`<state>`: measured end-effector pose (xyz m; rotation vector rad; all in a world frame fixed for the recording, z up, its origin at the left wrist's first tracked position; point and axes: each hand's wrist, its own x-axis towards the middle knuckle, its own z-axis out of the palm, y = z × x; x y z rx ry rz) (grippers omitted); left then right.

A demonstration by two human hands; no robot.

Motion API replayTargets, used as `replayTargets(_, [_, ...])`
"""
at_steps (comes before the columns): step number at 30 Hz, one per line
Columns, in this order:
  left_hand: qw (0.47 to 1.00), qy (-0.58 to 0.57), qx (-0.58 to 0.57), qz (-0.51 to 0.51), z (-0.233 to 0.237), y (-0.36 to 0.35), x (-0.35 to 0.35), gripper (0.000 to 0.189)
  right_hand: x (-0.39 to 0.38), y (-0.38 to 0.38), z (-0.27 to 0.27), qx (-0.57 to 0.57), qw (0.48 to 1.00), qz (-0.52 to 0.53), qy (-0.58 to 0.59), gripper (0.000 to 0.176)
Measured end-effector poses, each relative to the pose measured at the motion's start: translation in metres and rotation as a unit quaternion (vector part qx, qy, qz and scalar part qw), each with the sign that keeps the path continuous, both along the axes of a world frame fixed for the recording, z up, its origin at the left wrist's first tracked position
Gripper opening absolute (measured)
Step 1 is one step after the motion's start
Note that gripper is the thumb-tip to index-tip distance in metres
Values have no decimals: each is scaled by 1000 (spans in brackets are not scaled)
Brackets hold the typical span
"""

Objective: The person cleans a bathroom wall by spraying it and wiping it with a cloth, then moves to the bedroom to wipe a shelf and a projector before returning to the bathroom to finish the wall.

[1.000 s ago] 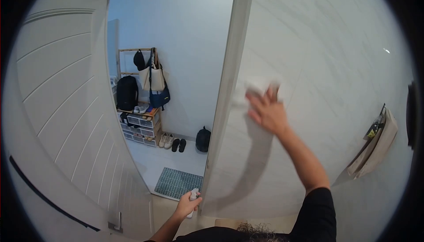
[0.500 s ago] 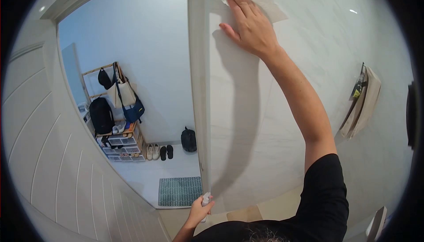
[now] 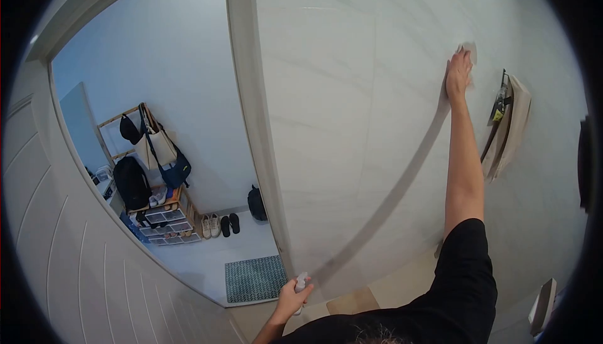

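Observation:
Up on the pale marbled wall [image 3: 326, 124], my right hand [image 3: 459, 77] presses a thin white paper tissue [image 3: 470, 52] flat to the surface. Its fingers are stretched upward, and the tissue's edges show past the fingertips and at the right side. My right arm is nearly straight. Low in the view, close to the bottom of the door frame, my left hand [image 3: 290, 300] is wrapped round a small whitish bottle [image 3: 302, 279] that looks like a spray bottle. The bottle stands roughly upright, its lower part half hidden by the fingers.
A beige cloth bag [image 3: 512, 127] hangs on the wall right of my right hand. At left is a panelled door [image 3: 75, 231]. Beyond the door frame [image 3: 248, 93] are a patterned mat [image 3: 254, 279], a shoe rack [image 3: 169, 218] with hanging bags, shoes and a black backpack [image 3: 256, 203].
My right hand has slid the tissue rightward and somewhat down the wall, away from the door frame toward the hanging bag. The view has turned right. My left hand still holds the bottle.

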<state>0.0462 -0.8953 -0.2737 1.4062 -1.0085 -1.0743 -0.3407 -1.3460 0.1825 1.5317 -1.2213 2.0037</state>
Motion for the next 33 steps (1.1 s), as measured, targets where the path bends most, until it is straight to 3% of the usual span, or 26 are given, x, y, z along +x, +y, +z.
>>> replayTargets(3, [999, -24, 13, -22, 1, 2, -2, 34, 16, 8, -14, -25, 999, -10, 17, 61])
replayTargets(5, [999, -41, 17, -30, 0, 4, -3, 34, 46, 13, -10, -125, 987, -8, 103, 61])
replayTargets(7, [999, -25, 5, -32, -3, 2, -2, 34, 110, 51, -5, -168, 963, -83, 194, 57])
replayTargets(12, [999, -26, 1, -34, 1, 4, -8, 33, 291, 201, -9, -203, 910, 29, 359, 70])
replayTargets(14, [999, -26, -1, -30, 5, 10, -12, 33, 323, 235, -23, -213, 905, 48, 364, 70])
replayTargets(16, [999, -22, 5, -30, 8, 17, -16, 32, 335, 246, -32, -215, 887, 161, 376, 69])
replayTargets(20, [999, 2, 12, -35, 1, 34, -15, 33, 287, 215, -19, -171, 919, 72, 347, 73])
replayTargets(22, [999, 27, 4, -26, -10, 40, -11, 33, 230, 162, -6, -141, 949, -12, 282, 72])
replayTargets(23, [999, 30, 8, -21, -12, 45, -8, 33, 197, 127, -2, -171, 956, -9, 238, 70])
replayTargets(26, [999, 47, -3, 4, -15, 57, 2, 32, 92, 54, 6, -90, 987, -31, 128, 67])
replayTargets(27, [999, 44, 0, 16, -17, 61, 5, 31, 55, 12, 4, -126, 985, 3, 120, 66])
replayTargets(28, [999, 42, 5, 27, -18, 66, 7, 30, 55, 18, -1, -124, 985, 5, 120, 66])
replayTargets(30, [998, 41, 7, 38, -17, 71, 9, 30, 48, 44, -21, 34, 999, 23, 8, 66])
replayTargets(33, [998, 46, 11, 45, -17, 76, 10, 30, 75, 54, -57, -11, 999, -8, 38, 64])
